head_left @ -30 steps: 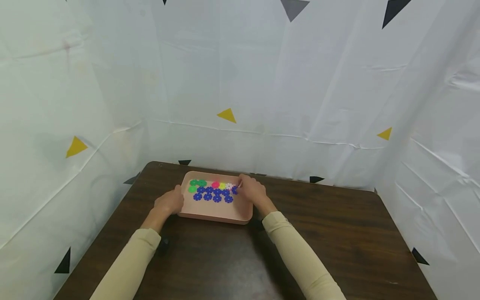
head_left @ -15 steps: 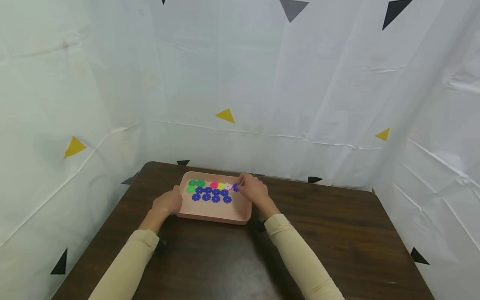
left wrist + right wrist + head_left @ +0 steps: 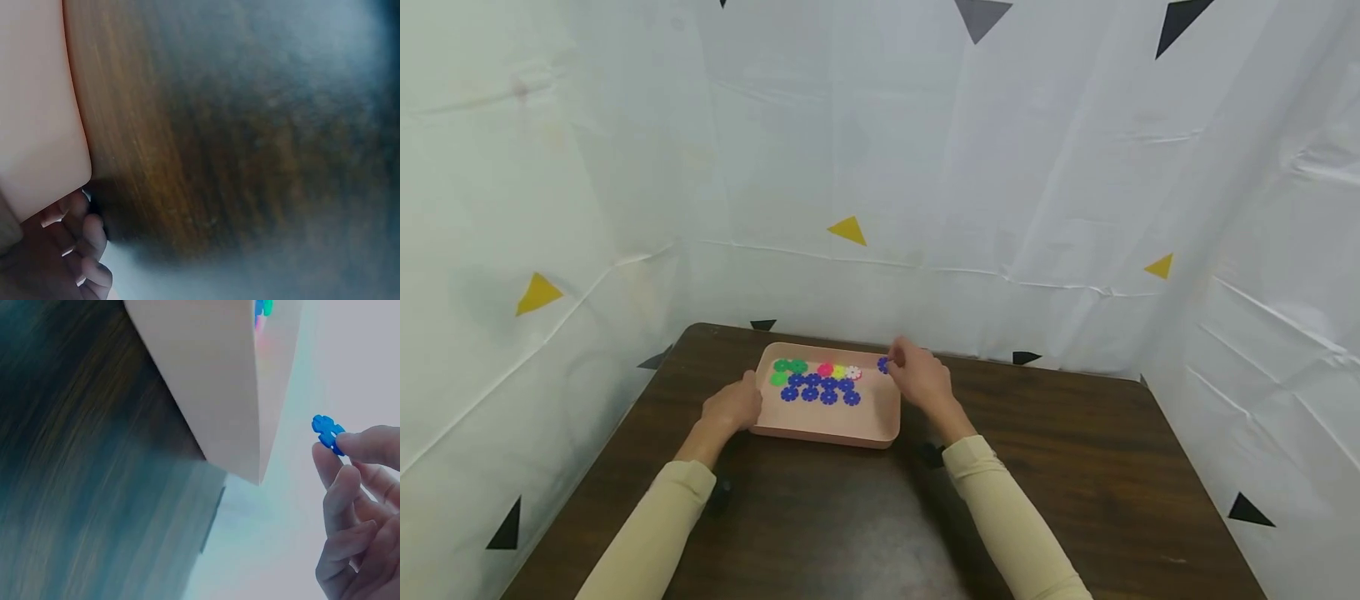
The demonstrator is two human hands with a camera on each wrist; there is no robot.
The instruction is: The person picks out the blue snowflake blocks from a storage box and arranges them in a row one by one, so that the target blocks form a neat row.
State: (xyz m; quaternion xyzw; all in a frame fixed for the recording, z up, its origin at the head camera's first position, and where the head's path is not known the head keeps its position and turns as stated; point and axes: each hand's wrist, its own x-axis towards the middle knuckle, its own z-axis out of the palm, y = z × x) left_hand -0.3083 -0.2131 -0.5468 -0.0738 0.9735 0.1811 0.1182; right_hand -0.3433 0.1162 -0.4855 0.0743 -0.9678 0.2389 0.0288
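1. Blue snowflake disc [image 3: 328, 434] is pinched in the narrow grip of the right hand [image 3: 921, 379], near the far right corner of the pink tray [image 3: 872, 421].
2. Left hand [image 3: 733, 406] holds the tray's left side.
3. Handling one disc seems the step; next probably calls for a light, steady pinch.

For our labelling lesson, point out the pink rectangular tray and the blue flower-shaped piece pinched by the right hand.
Pink rectangular tray [image 3: 822, 419]: head view, its bare floor.
Blue flower-shaped piece [image 3: 327, 431]: right wrist view, its visible face.
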